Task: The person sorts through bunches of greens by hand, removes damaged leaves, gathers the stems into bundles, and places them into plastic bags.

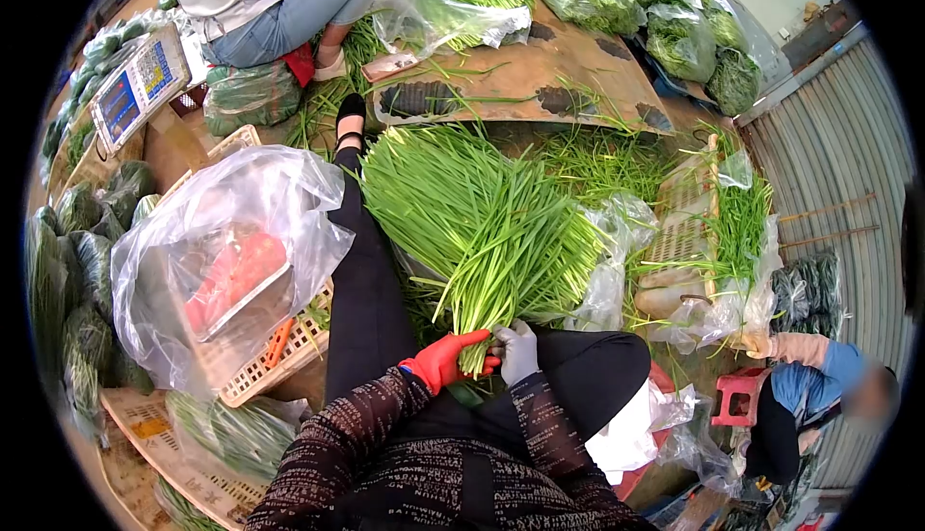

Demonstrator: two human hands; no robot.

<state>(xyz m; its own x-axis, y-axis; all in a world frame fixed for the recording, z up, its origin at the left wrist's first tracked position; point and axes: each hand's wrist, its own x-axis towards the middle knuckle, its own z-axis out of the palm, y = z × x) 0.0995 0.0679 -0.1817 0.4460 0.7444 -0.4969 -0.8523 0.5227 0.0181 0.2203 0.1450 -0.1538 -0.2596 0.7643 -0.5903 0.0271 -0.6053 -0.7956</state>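
Observation:
A large heap of long green leafy stalks (pixel 482 213) lies in front of me, between my legs and over the near one. My left hand (pixel 447 361), in a red glove, is closed round the lower ends of a bunch at the heap's near edge. Touching the same stalk ends from the right is my right hand (pixel 517 351), in a grey glove, its fingers pressed together at the bunch. Clear plastic (pixel 615 252) lies crumpled along the heap's right side.
Left stands a crate (pixel 279 362) under a clear bag (pixel 231 203), with a scale (pixel 140 88) beyond. A board (pixel 578 68) lies ahead. Another crate (pixel 679 213) stands right. One person (pixel 289 25) sits at upper left, another (pixel 795 396) at right near a red stool (pixel 737 396).

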